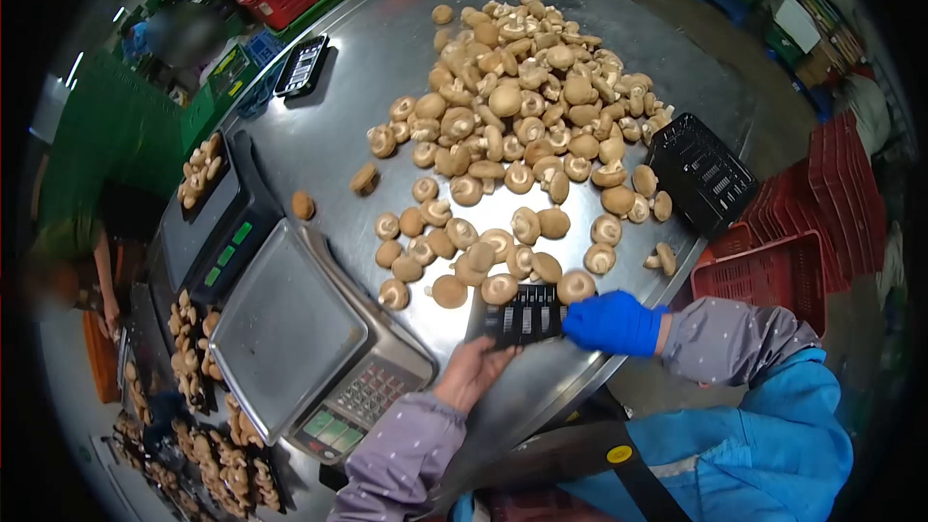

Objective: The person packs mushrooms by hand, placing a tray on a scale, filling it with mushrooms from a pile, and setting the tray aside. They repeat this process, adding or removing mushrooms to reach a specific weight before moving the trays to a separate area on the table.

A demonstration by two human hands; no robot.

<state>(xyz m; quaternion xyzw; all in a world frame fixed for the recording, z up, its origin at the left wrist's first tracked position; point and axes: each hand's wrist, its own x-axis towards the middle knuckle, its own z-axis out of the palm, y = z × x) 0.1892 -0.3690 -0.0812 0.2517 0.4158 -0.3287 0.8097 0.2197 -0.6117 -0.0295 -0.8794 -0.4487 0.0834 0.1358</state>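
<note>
A shallow black plastic tray (525,317) with slots in its base lies at the near edge of the steel table, with bare slots showing. My left hand (474,370), ungloved, grips its near left corner, the thumb over the rim. At the tray's right end is my right hand (614,324) in a blue glove, its fingers curled closed over that edge; the fingertips are hidden. Brown mushrooms (500,288) lie right along the tray's far side, and one mushroom (576,286) sits just above the glove. Beyond them rises a large heap of mushrooms (522,87).
A weighing scale (290,329) stands to my left, with a second scale (217,222) behind it bearing a filled tray. More mushroom-filled trays (217,445) are at lower left. Black trays (701,174) lie at right beside red crates (764,271). Another person's arm (104,271) shows far left.
</note>
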